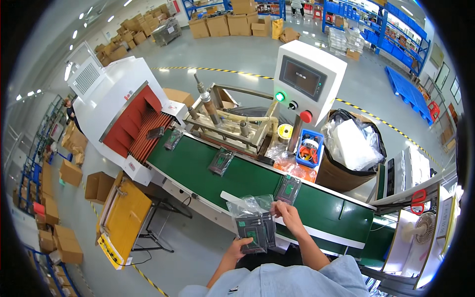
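Observation:
My left hand (pixel 238 248) grips the lower left side of several flat dark packs (pixel 251 230) in clear plastic bags, held together in front of my body. Green patches show on them, and their loose clear bag ends stick up at the top. At their upper right, my right hand (pixel 288 215) has its fingers closed at the edge of a clear bag. Just beyond it, a bagged dark pack (pixel 289 190) lies on the green conveyor belt (pixel 324 210). Another bagged pack (pixel 221 161) lies further left on the belt.
A white machine (pixel 118 94) with a red-curtained opening (pixel 132 119) stands at the belt's left end. Behind the belt are a sealing frame (pixel 232 119), a control box (pixel 309 81), a blue bin (pixel 310 148) and a large lined box of plastic. A yellow table (pixel 126 213) stands left.

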A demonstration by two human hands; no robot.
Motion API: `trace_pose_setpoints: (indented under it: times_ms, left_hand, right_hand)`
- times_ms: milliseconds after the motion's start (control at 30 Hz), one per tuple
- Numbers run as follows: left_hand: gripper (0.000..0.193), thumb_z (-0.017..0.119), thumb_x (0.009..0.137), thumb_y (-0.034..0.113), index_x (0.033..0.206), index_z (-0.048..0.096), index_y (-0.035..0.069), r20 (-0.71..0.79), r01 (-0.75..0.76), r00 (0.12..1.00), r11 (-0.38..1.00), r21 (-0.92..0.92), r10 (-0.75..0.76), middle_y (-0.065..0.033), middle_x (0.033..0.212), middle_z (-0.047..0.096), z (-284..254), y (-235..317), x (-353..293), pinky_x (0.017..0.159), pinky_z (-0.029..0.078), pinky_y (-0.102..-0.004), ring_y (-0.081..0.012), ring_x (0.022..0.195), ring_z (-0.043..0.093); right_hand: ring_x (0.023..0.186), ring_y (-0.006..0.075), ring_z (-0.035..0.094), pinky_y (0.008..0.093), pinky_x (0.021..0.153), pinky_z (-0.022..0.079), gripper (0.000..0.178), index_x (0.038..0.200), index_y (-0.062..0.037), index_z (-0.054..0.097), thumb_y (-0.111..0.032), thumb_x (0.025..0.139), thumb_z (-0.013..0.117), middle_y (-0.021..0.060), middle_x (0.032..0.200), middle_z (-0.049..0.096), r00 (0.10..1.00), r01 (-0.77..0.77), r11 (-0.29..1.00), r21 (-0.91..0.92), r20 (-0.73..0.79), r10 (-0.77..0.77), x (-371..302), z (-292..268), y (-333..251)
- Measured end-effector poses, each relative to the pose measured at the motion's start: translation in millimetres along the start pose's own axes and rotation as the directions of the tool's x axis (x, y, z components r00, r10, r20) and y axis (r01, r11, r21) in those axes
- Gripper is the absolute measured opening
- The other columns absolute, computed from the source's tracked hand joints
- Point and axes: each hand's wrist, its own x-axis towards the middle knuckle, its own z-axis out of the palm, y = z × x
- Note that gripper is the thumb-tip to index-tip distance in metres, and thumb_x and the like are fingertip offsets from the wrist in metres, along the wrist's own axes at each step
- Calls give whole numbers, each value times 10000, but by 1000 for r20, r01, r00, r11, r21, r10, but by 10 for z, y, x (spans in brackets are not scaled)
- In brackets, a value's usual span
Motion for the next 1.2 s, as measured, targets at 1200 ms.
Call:
trace_pose_setpoints:
  times_ms: [1200]
  left_hand:
    - [764,623,632,173,1301,305,-12,174,-40,983,993,-111,59,-196,1245,436,508,170,185,911,402,-559,-361,1105,484]
  right_hand:
    - [510,58,419,229,465,301,168,754,-59,670,-205,768,588,-39,582,503,515,-220,958,185,-812,275,-845,-3252,2004]
